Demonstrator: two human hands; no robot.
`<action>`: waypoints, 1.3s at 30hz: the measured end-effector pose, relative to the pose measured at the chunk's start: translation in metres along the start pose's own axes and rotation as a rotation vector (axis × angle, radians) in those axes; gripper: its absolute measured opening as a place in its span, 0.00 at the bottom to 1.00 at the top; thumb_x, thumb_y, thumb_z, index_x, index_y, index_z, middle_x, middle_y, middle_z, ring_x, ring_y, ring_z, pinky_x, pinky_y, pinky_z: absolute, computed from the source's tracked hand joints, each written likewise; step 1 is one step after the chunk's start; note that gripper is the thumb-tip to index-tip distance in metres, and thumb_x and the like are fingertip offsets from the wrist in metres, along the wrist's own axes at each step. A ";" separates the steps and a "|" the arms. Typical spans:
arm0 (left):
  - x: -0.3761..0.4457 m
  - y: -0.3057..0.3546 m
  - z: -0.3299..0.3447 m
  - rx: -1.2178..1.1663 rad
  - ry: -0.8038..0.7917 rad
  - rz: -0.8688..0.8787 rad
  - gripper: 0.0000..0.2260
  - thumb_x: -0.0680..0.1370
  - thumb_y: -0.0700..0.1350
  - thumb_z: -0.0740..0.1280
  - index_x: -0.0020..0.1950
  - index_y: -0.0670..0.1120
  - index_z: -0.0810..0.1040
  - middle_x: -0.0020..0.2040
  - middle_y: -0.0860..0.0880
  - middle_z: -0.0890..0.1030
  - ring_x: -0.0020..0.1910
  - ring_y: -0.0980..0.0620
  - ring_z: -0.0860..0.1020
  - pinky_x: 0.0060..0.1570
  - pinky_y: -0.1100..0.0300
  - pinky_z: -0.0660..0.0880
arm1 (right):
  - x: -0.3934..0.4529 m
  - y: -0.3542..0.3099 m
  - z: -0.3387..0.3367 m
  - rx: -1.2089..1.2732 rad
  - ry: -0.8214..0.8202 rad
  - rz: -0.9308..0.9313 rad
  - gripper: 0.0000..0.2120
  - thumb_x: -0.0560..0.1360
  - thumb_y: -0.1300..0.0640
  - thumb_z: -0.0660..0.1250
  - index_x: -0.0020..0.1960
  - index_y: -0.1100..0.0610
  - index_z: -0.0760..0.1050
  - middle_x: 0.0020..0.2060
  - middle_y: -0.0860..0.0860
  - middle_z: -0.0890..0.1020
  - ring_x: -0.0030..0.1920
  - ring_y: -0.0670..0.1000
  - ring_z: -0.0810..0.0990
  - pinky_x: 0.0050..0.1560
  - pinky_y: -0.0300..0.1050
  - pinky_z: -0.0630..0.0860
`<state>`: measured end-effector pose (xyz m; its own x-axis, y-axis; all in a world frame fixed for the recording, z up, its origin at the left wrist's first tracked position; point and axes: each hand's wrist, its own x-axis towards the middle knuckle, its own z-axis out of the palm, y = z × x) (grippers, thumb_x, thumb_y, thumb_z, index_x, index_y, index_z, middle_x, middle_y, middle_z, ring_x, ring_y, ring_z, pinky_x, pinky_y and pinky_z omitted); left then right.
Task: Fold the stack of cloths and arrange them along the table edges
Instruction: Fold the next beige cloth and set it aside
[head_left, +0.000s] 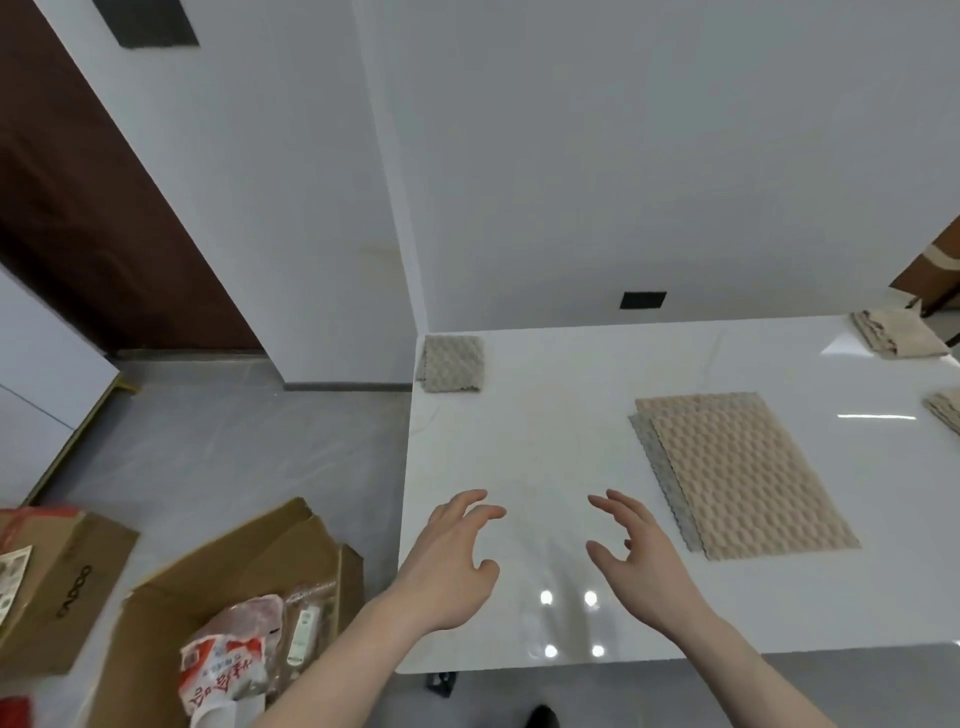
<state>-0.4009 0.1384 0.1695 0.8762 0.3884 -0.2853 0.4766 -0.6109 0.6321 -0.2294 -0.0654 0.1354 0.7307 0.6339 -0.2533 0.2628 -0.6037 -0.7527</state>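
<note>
A stack of unfolded beige and grey textured cloths (737, 475) lies flat on the white table (545, 431), right of centre. A folded grey cloth (453, 362) sits at the table's far left corner. A folded beige cloth (896, 332) rests at the far right, and part of another folded cloth (945, 410) shows at the right edge. My left hand (452, 561) and my right hand (634, 556) hover over the bare near part of the table, fingers spread and loosely bent, holding nothing. The right hand is just left of the stack.
White walls stand behind the table and to its left. On the grey floor at the left lie an open cardboard box (234, 597) holding plastic bags (234, 660) and a second box (62, 582). A dark door (93, 208) is at the far left.
</note>
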 end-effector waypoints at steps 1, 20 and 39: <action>-0.002 0.001 0.000 0.010 -0.012 0.007 0.26 0.79 0.44 0.61 0.78 0.57 0.65 0.80 0.61 0.55 0.78 0.58 0.54 0.71 0.66 0.54 | -0.007 0.004 -0.001 0.002 0.016 0.015 0.25 0.78 0.54 0.70 0.73 0.42 0.71 0.75 0.38 0.65 0.74 0.42 0.69 0.73 0.46 0.69; 0.017 0.058 0.067 0.043 -0.066 0.000 0.26 0.78 0.46 0.62 0.77 0.57 0.66 0.80 0.60 0.56 0.78 0.56 0.56 0.77 0.56 0.59 | -0.030 0.061 -0.058 0.045 0.004 0.042 0.23 0.78 0.56 0.71 0.70 0.41 0.74 0.68 0.31 0.70 0.69 0.41 0.71 0.70 0.43 0.69; 0.093 0.182 0.161 -0.068 0.041 -0.192 0.25 0.79 0.48 0.62 0.76 0.58 0.67 0.80 0.62 0.56 0.77 0.58 0.57 0.76 0.58 0.60 | 0.059 0.143 -0.196 -0.022 -0.218 -0.045 0.21 0.79 0.55 0.69 0.70 0.42 0.74 0.65 0.30 0.71 0.61 0.34 0.73 0.65 0.36 0.66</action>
<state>-0.2214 -0.0480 0.1417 0.7655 0.5216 -0.3767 0.6275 -0.4757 0.6164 -0.0253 -0.2094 0.1324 0.5648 0.7485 -0.3475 0.3074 -0.5816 -0.7532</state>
